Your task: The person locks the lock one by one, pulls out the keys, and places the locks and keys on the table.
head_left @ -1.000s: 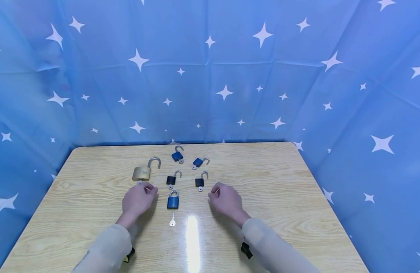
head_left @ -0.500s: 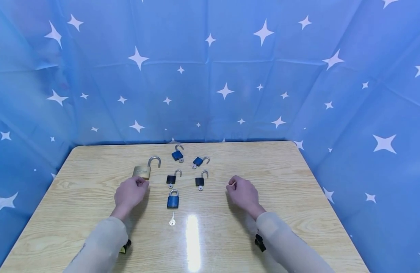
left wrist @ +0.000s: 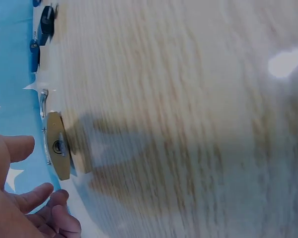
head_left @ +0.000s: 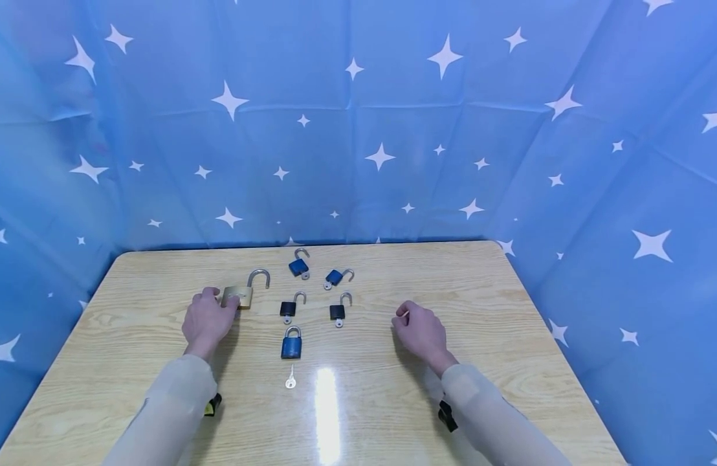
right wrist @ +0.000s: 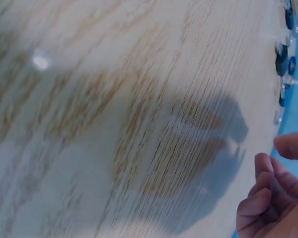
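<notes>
Nearest, two pale sleeves, the left (head_left: 180,388) and the right (head_left: 481,401), reach over a wood-grained table (head_left: 382,408), a bright strip of glare between them. A loose silver key (head_left: 290,382) lies between the forearms, its bow toward the person. Just beyond it is the large blue padlock (head_left: 291,347), shackle closed. The right hand (head_left: 420,330) is off to the right, well apart from the locks, its fingers loosely bent around nothing; in its wrist view a narrow gap parts the thumb from the fingers. The left hand (head_left: 207,321) is at the brass padlock (head_left: 246,297), thumb and fingers spread wide to either side of its body; whether they touch it I cannot tell. That padlock lies at the left of the group, shackle open, with a key in its underside. To its right are two black padlocks, one nearer it (head_left: 287,309) and one farther right (head_left: 337,312), both with open shackles and keys in place. Beyond them lie two small blue padlocks, the right one (head_left: 334,277) and the farther left one (head_left: 298,266), also open and keyed. Behind the table's far edge hangs a blue curtain (head_left: 370,87) with white stars
</notes>
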